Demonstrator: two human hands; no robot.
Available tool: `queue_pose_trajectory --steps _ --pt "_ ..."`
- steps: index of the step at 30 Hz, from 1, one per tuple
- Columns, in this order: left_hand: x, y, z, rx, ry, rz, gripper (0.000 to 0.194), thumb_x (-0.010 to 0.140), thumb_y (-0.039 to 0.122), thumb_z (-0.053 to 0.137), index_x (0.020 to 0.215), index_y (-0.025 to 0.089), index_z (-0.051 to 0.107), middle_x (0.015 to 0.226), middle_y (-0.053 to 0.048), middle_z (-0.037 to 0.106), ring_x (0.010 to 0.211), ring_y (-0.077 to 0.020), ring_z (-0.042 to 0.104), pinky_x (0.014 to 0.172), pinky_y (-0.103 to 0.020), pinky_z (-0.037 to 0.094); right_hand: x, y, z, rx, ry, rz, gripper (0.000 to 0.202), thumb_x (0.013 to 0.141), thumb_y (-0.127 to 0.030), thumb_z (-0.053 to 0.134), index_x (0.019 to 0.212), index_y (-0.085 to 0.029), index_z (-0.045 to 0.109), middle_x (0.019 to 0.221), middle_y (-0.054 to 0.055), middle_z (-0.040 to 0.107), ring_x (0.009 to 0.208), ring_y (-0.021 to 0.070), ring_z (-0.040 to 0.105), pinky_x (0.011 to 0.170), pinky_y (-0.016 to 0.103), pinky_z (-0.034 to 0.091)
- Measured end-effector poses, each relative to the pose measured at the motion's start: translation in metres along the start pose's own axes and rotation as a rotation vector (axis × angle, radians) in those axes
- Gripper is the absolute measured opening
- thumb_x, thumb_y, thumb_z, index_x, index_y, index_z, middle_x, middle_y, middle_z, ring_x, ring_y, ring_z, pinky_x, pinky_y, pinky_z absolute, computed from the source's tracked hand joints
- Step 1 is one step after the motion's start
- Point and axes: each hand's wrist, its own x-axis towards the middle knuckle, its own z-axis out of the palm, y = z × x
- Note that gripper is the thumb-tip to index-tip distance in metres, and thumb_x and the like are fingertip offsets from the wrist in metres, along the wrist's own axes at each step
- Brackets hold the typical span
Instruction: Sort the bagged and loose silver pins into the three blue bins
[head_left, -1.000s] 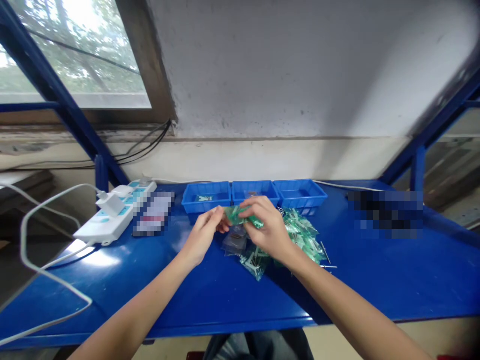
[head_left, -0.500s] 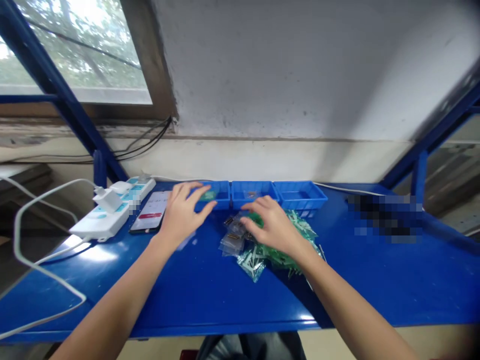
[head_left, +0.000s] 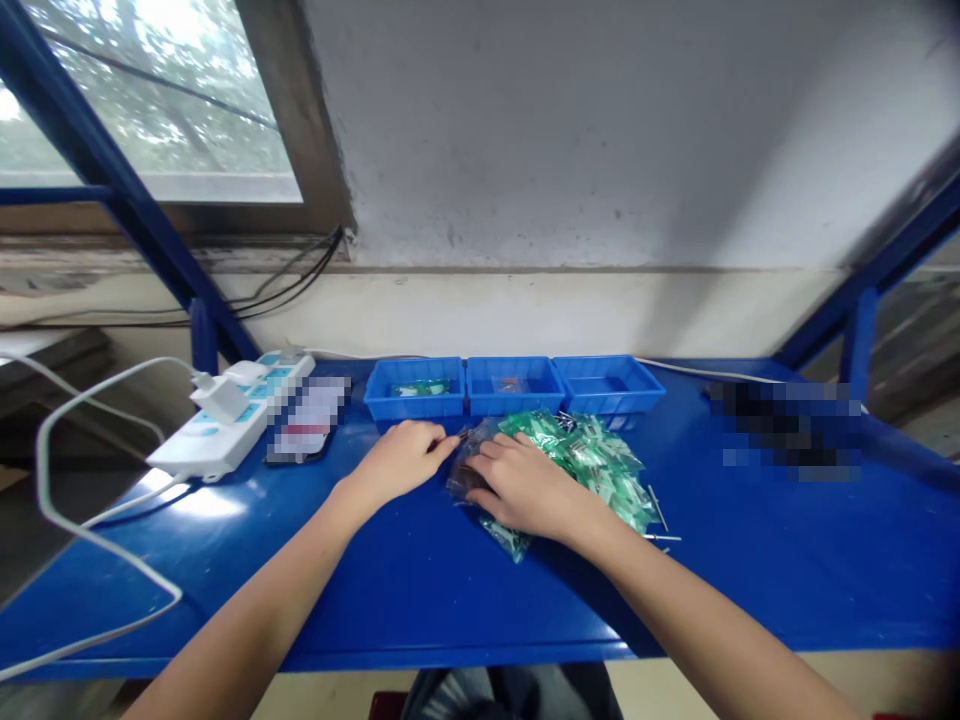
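Note:
My left hand is closed with its fingers curled, thumb and fingertips at the left edge of a small heap of clear plastic bags with dark small parts inside. Whatever its fingertips pinch is hidden. From the right, my right hand bends its fingers over the same clear bags and grips them, covering much of the heap. Beside and partly behind that hand lies a pile of green-tinted bags with white stick-like pieces. One green bag pokes out below the right hand.
Three blue bins stand along the wall: the left bin holds green bags, the middle bin a small clear bag, and the right bin shows its bare bottom. A phone and a white power strip with cables lie left.
My left hand has come down from in front of the left bin, moving right to the clear bags, its fingers closing. My right hand has lowered onto the clear bags.

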Motion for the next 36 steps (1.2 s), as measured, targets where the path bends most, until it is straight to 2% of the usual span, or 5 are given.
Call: queue_pose_trajectory --steps 14,18,23,27,36 --pt "-0.002 0.002 -0.005 -0.441 -0.243 -0.073 0.023 0.081 0.039 0.054 0.074 0.018 0.06 0.065 0.001 0.06 0.059 -0.0129 0.053 0.051 -0.02 0.036 0.006 0.001 0.013 0.044 0.156 0.096 0.015 0.088 -0.025 0.049 0.087 -0.018 0.063 0.084 0.006 0.065 0.081 0.0196 0.058 0.07 0.03 0.04" --pt "-0.001 0.007 -0.005 -0.578 0.023 -0.044 0.012 0.081 0.029 0.056 0.079 0.018 0.059 0.071 -0.001 0.063 0.065 -0.0138 0.058 0.06 -0.024 0.045 0.006 0.0 0.007 0.244 0.334 0.198 0.023 0.088 -0.034 0.049 0.1 -0.019 0.063 0.085 0.006 0.065 0.081 0.0192 0.056 0.07 0.03 0.04" --pt "-0.007 0.018 -0.006 -0.152 0.572 0.31 0.007 0.083 0.015 0.054 0.085 0.019 0.059 0.08 -0.002 0.063 0.074 -0.0142 0.059 0.068 -0.027 0.048 0.008 0.004 -0.001 0.926 0.373 0.403 0.041 0.088 -0.052 0.042 0.077 -0.018 0.063 0.062 0.0 0.057 0.056 0.0116 0.048 0.052 0.025 0.034" --pt "-0.012 0.024 -0.004 -0.01 0.567 0.56 0.019 0.083 0.005 0.05 0.082 0.02 0.061 0.084 -0.002 0.065 0.08 -0.0149 0.058 0.076 -0.03 0.048 0.01 0.007 -0.005 1.262 0.424 0.426 0.031 0.08 -0.048 0.056 0.077 -0.017 0.063 0.062 -0.001 0.057 0.057 0.01 0.048 0.055 0.023 0.036" --pt "-0.015 0.032 -0.006 0.092 0.541 0.679 0.023 0.085 0.006 0.047 0.078 0.019 0.065 0.087 -0.004 0.069 0.089 -0.0186 0.058 0.076 -0.034 0.052 0.012 0.013 -0.018 1.494 0.276 0.565 0.02 0.069 -0.033 0.065 0.077 -0.015 0.066 0.064 0.002 0.062 0.055 0.0101 0.051 0.045 0.022 0.027"
